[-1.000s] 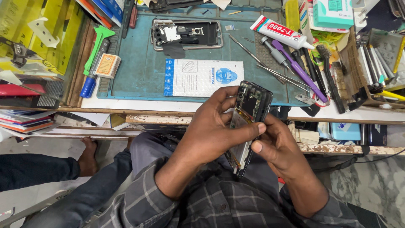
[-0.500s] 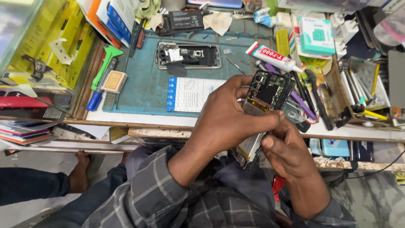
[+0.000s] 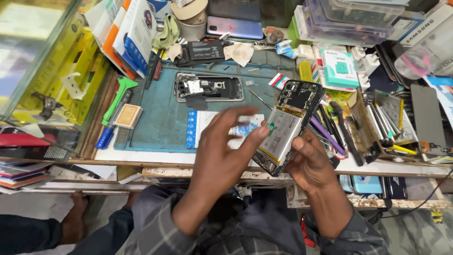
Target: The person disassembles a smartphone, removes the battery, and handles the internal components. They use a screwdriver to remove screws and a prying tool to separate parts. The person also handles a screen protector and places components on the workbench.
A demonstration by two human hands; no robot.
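Note:
My right hand (image 3: 309, 163) grips an opened phone (image 3: 287, 125) by its lower edge, tilted up over the bench edge, with its silver battery and dark circuit board exposed. Fingers spread, my left hand (image 3: 225, 152) hovers just left of the phone; its fingertips are at the phone's side and it holds nothing. Behind them a blue work mat (image 3: 163, 115) carries a second dismantled phone frame (image 3: 209, 87) and a white and blue card (image 3: 203, 126).
A green plastic tool (image 3: 118, 97) and a blue screwdriver (image 3: 107, 134) lie left of the mat. Tweezers, pens and tools (image 3: 339, 130) crowd the right side, with boxes (image 3: 340, 68), a loose battery (image 3: 200, 51) and a purple phone (image 3: 234, 27) behind. A bare foot (image 3: 75, 217) rests below left.
My left hand has let go of the phone and opened, moving left off it. The phone now shows its battery side, held by the right hand alone. The camera has tilted up.

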